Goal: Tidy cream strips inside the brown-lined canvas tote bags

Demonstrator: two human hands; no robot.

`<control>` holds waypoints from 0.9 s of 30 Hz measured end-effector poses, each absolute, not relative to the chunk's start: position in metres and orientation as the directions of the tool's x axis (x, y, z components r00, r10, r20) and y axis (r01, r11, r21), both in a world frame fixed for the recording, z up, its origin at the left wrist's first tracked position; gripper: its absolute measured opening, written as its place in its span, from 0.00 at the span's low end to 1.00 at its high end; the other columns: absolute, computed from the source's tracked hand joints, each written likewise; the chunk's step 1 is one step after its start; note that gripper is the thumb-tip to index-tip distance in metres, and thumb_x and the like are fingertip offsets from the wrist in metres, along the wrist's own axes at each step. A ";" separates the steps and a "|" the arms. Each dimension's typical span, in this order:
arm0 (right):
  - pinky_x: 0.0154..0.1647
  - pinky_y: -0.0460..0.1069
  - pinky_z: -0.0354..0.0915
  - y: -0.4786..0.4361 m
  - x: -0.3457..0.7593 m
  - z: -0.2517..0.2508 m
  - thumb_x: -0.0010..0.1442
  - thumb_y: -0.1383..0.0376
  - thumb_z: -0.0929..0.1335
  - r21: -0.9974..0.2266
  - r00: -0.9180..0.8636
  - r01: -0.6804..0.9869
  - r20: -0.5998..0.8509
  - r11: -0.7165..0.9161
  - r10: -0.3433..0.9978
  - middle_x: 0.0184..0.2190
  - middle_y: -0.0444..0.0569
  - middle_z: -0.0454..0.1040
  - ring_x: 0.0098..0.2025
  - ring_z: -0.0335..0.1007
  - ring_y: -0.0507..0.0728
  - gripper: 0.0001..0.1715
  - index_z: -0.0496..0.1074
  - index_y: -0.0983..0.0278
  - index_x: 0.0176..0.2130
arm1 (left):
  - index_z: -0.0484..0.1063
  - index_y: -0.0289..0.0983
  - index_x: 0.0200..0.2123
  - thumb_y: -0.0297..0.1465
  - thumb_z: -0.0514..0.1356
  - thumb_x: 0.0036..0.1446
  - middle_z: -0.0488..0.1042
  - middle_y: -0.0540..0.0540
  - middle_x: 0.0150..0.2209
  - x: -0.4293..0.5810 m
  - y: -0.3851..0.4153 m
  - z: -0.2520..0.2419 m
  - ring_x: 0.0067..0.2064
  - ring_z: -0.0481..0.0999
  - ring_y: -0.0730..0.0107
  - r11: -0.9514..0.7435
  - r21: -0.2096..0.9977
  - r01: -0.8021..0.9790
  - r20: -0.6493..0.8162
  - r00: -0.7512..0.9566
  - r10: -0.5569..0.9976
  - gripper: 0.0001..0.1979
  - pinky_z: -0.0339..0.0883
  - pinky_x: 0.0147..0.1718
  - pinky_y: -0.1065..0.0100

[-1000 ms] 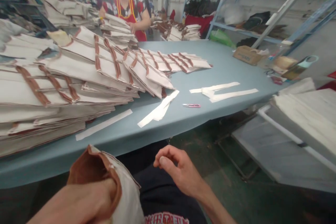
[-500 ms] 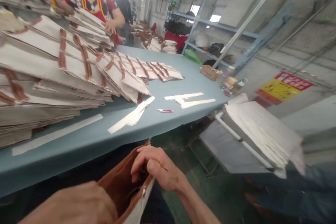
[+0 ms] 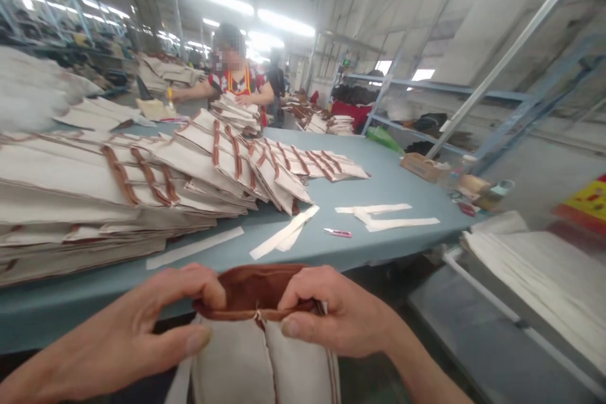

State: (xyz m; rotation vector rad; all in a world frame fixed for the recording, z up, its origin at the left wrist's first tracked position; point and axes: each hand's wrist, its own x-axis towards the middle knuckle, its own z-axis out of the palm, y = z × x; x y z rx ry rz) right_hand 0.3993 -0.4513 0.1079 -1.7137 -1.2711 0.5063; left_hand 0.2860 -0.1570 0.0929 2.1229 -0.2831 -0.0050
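A cream fabric bag with a brown lining and brown-trimmed rim is held upright in front of me, its mouth open toward me. My left hand grips the left side of the rim, fingers inside and thumb on the outer face. On the right side of the rim, my right hand pinches the edge the same way. Between the hands a seam runs down the middle of the bag from the rim. The bag's lower part is cut off by the frame.
A blue-covered table carries a large stack of cream bags, white strips and a pink-handled thread snipper. Across it stands a person handling bags. At right is a cart with white cloth pieces.
My view has swung up and left. My right hand has come out of the bag's inside, and both hands now hold its rim, with the bag's outer face turned toward me.
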 end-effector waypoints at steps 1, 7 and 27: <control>0.30 0.47 0.57 -0.448 0.400 0.113 0.71 0.53 0.71 -0.863 0.378 0.503 0.165 -0.052 0.911 0.26 0.40 0.71 0.27 0.62 0.51 0.17 0.79 0.61 0.35 | 0.82 0.45 0.39 0.42 0.66 0.61 0.83 0.52 0.39 0.284 -0.162 0.097 0.41 0.79 0.61 -0.542 0.815 -0.202 0.090 0.970 -0.227 0.09 0.71 0.43 0.71; 0.27 0.46 0.52 -0.439 0.401 0.120 0.66 0.58 0.72 -0.893 0.381 0.449 0.162 -0.030 0.910 0.27 0.39 0.68 0.27 0.56 0.50 0.13 0.76 0.63 0.32 | 0.82 0.44 0.43 0.33 0.60 0.59 0.85 0.52 0.42 0.291 -0.198 0.119 0.45 0.82 0.63 -0.621 0.737 -0.265 0.132 0.959 -0.252 0.12 0.71 0.48 0.70; 0.33 0.46 0.56 -0.423 0.403 0.095 0.61 0.64 0.73 -0.777 0.438 0.619 0.224 -0.112 0.871 0.27 0.40 0.74 0.28 0.66 0.51 0.07 0.74 0.63 0.32 | 0.66 0.40 0.29 0.22 0.55 0.56 0.69 0.59 0.26 0.305 -0.204 0.088 0.28 0.67 0.78 -0.622 0.706 -0.338 0.189 0.937 -0.295 0.08 0.57 0.28 0.73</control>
